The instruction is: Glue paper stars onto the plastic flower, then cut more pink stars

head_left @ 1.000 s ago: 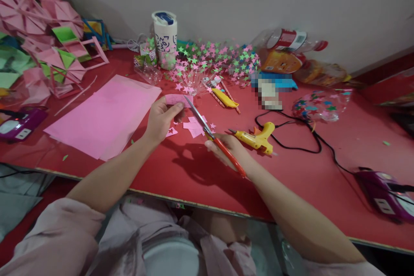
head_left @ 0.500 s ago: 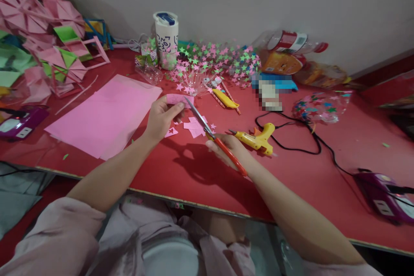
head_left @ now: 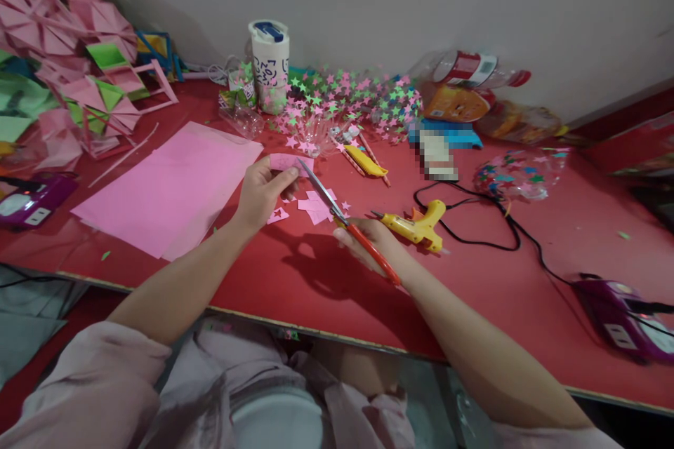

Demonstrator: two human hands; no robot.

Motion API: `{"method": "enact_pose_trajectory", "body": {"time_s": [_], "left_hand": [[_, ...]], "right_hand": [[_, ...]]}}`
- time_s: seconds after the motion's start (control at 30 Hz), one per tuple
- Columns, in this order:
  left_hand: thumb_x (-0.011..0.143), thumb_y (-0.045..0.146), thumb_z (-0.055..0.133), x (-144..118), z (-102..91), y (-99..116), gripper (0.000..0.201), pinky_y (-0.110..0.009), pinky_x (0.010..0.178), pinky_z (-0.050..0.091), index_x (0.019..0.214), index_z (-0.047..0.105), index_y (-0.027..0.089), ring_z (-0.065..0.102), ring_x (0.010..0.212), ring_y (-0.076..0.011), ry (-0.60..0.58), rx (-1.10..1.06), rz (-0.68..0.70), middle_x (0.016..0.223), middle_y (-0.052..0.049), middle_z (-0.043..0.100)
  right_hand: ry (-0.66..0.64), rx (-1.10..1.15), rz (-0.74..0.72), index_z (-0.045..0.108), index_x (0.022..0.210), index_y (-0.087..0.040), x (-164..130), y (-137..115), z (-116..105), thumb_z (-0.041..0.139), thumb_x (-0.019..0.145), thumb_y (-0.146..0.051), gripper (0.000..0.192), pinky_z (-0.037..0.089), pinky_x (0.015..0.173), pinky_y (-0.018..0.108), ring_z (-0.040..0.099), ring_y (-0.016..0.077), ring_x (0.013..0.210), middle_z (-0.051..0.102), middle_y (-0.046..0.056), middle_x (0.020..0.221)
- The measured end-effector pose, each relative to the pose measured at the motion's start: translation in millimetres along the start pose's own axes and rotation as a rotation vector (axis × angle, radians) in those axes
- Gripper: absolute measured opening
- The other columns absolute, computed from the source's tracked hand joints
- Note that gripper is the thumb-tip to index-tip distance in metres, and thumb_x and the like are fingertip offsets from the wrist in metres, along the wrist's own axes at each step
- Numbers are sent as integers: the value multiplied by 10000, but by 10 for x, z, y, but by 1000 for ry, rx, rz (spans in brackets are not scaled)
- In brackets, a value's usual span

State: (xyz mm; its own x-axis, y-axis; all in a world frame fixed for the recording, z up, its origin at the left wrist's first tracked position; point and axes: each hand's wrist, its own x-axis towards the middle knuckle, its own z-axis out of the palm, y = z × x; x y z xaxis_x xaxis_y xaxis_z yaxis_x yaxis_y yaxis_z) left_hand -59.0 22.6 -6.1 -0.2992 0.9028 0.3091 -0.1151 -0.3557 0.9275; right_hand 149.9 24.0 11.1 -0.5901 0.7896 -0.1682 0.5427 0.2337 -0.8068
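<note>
My left hand pinches a small strip of pink paper above the red table. A pair of scissors with orange-red handles is in my right hand, its fingers wrapped round the handles. The blades point up and left, and their tips meet the right end of the strip. Below the hands lie pink paper scraps, one piece with a star-shaped hole and a tiny pink star. Left of my left hand is a stack of pink paper sheets.
A yellow glue gun with a black cord lies right of my right hand. Behind are a yellow cutter, a heap of pink and green stars and a white tumbler. Purple power strips stand at both sides.
The view has shifted very slightly. Both hands, the paper strip and the scissors keep almost the same place, with the blade tips still at the strip's right end.
</note>
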Motion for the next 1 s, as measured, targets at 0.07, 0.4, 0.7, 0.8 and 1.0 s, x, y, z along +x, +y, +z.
{"method": "enact_pose_trajectory", "body": {"time_s": [0.07, 0.4, 0.7, 0.8, 1.0], "left_hand": [[730, 236, 636, -1, 3, 1, 71, -178, 419, 414, 731, 664, 171, 514, 452, -60, 7, 4, -8, 529, 29, 593], [734, 228, 633, 7, -2, -39, 66, -164, 409, 409, 731, 664, 169, 516, 444, -52, 0, -32, 1, 530, 34, 597], [744, 270, 643, 12, -6, -29, 97, -171, 412, 407, 732, 667, 177, 518, 449, -57, -17, -52, 18, 531, 31, 599], [790, 357, 601, 19, -14, 5, 233, -184, 409, 398, 655, 644, 172, 501, 434, -59, -24, -50, 40, 503, 22, 577], [787, 355, 605, 19, -7, 22, 235, -188, 403, 377, 643, 646, 174, 497, 434, -60, -11, -55, 35, 497, 22, 569]], "right_hand": [[-2, -6, -1, 472, 591, -188, -4, 3, -2, 505, 770, -662, 507, 270, 508, 262, 371, 101, 488, 394, -43, 507], [9, -21, -2, 464, 588, -186, 3, 2, 4, 494, 765, -679, 525, 268, 506, 254, 362, 96, 487, 385, -46, 502], [-6, -43, 0, 446, 577, -189, 39, 11, -16, 495, 745, -693, 533, 267, 507, 253, 366, 94, 501, 384, -43, 521], [-23, -31, -24, 414, 554, -194, 63, 26, -34, 537, 710, -694, 539, 258, 494, 247, 340, 82, 496, 367, -49, 519], [-70, 157, 5, 484, 636, -186, 5, -13, -4, 557, 753, -601, 437, 258, 424, 226, 333, 67, 394, 360, -77, 440]]}}
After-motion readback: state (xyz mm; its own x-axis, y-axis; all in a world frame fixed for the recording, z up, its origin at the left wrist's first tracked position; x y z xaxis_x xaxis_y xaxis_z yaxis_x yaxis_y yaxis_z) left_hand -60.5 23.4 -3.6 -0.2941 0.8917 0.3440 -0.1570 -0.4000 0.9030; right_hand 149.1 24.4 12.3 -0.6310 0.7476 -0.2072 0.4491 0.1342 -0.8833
